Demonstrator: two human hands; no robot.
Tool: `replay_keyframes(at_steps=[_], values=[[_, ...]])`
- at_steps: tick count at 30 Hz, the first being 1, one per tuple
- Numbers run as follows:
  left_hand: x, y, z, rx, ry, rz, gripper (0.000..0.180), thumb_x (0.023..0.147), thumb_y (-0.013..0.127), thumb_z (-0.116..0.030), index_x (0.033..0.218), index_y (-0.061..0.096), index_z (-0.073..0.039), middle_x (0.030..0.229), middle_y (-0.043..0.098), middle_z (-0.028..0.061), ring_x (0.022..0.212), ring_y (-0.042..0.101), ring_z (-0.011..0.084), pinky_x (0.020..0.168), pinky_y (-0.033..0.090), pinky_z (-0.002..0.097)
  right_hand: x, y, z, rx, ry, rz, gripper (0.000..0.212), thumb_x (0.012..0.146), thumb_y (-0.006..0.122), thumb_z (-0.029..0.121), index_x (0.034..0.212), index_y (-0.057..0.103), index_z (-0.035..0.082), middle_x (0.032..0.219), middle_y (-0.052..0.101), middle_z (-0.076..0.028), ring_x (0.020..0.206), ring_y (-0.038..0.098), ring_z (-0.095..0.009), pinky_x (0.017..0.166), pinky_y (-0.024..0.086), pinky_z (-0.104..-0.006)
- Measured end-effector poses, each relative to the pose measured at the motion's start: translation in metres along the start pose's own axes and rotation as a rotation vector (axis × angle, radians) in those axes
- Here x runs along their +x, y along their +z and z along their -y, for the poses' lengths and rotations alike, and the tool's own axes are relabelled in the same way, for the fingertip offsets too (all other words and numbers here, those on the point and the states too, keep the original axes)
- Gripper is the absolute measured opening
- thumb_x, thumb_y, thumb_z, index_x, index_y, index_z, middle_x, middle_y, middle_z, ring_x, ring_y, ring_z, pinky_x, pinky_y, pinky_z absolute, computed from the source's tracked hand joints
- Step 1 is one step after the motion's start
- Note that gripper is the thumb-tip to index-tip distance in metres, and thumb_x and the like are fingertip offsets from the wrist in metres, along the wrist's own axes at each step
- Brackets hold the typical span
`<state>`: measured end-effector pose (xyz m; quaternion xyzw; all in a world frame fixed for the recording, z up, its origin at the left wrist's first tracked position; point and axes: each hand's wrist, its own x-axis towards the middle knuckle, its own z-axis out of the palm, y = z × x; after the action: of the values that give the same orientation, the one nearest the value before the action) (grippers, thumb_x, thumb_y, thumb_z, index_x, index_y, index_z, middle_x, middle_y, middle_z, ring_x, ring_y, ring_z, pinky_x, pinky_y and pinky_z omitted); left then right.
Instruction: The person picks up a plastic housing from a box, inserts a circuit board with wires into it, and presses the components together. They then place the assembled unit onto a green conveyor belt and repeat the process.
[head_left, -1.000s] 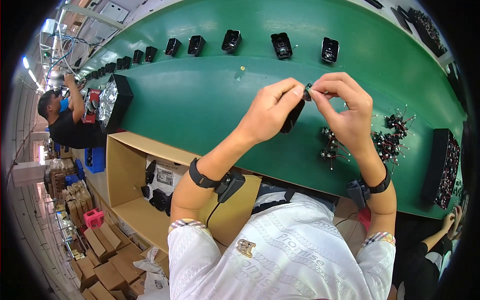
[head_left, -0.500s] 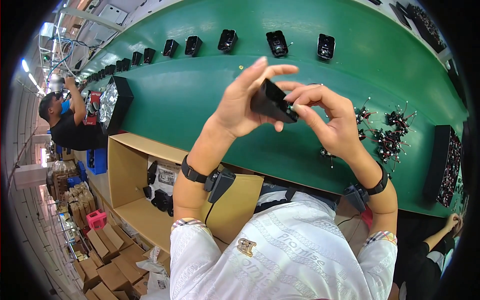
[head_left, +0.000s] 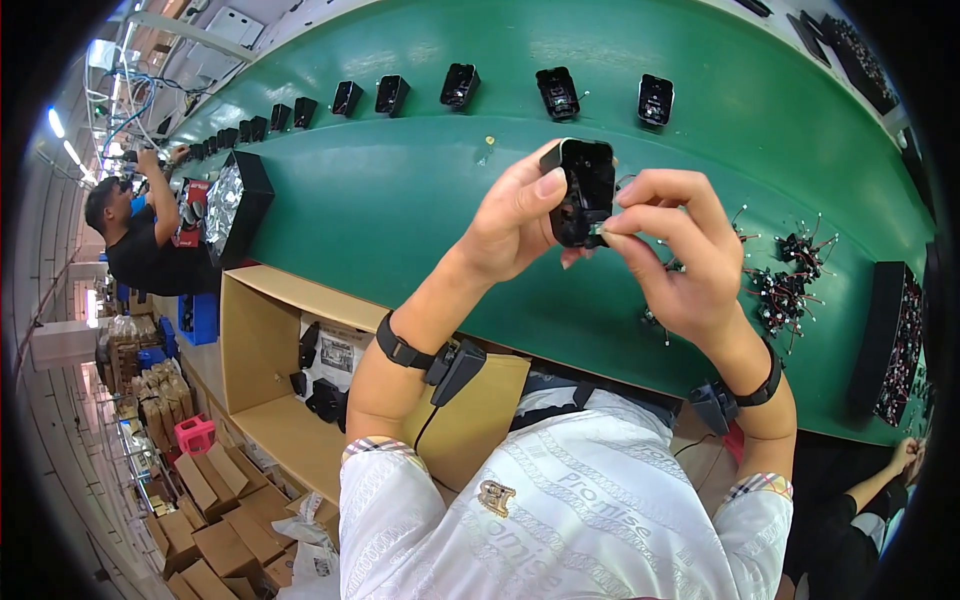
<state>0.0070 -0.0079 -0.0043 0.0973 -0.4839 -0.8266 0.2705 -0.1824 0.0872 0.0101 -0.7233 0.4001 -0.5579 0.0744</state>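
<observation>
Closest to the camera, below the hands, is one white shirt (head_left: 590, 500) with two short sleeves, and each of the two forearms wears one black strap-on device. Beyond it, over one green table (head_left: 380, 210), the left hand (head_left: 510, 222) grips one black housing (head_left: 590, 170), fingers wrapped round its side and thumb on its rim, its open face toward the camera. The right hand (head_left: 690, 250) has thumb and forefinger pinched together on one small green part (head_left: 597, 229) at the housing's lower end; its other fingers are curled.

To the left, beside the table, stands one open cardboard box (head_left: 250, 340) with black pieces inside. Right of the right hand lie wired parts (head_left: 785, 290) in tangled heaps, too knotted to count, and past them one black tray (head_left: 876, 335) full of similar parts.

Across the table runs a row of black housings (head_left: 460, 87): seven stand clearly apart, while those farther left crowd together too small to count. One black box lined with foil (head_left: 225, 205) sits at the left edge, near one co-worker (head_left: 150, 240); a second person's hands (head_left: 908, 455) show at the far right.
</observation>
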Motion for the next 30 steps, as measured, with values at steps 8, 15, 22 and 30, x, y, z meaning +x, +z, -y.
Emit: replay_keyframes(at_steps=[8,15,22,30], values=[[-0.004,0.008,0.008,0.009,-0.046,0.021,0.061,0.098,0.062,-0.044,0.135,0.045,0.001,0.102,0.061,0.0113,0.075,0.066,0.0178,0.055,0.054,0.0284,-0.008,0.008,-0.005,-0.141,-0.096,0.024,0.024,0.073,0.078,-0.008,0.094,0.069,0.003,0.111,0.062,-0.012,0.088,0.062,-0.024,0.071,0.052,-0.0321],[0.001,0.004,0.008,0.069,-0.014,-0.047,0.057,0.099,0.064,-0.039,0.135,0.045,0.001,0.102,0.061,0.0099,0.079,0.066,0.0165,0.058,0.054,0.0281,-0.003,0.003,0.006,-0.113,0.125,0.114,0.032,0.071,0.078,0.009,0.101,0.069,0.007,0.127,0.055,-0.015,0.114,0.056,-0.032,0.087,0.048,-0.0406],[-0.001,0.006,0.006,0.113,-0.113,-0.078,0.063,0.094,0.069,-0.041,0.137,0.048,0.001,0.113,0.060,0.0080,0.099,0.061,0.0145,0.078,0.053,0.0281,0.003,0.005,0.000,-0.108,0.149,0.181,0.044,0.066,0.083,0.012,0.108,0.069,0.006,0.145,0.052,-0.018,0.128,0.055,-0.038,0.100,0.048,-0.0468],[-0.004,0.000,0.009,0.122,-0.003,-0.106,0.045,0.096,0.070,-0.030,0.125,0.052,-0.001,0.100,0.062,0.0085,0.079,0.066,0.0156,0.057,0.058,0.0305,0.009,0.016,0.019,-0.147,0.182,0.183,0.039,0.070,0.079,0.004,0.107,0.069,0.004,0.141,0.057,-0.018,0.125,0.058,-0.037,0.102,0.048,-0.0459]])
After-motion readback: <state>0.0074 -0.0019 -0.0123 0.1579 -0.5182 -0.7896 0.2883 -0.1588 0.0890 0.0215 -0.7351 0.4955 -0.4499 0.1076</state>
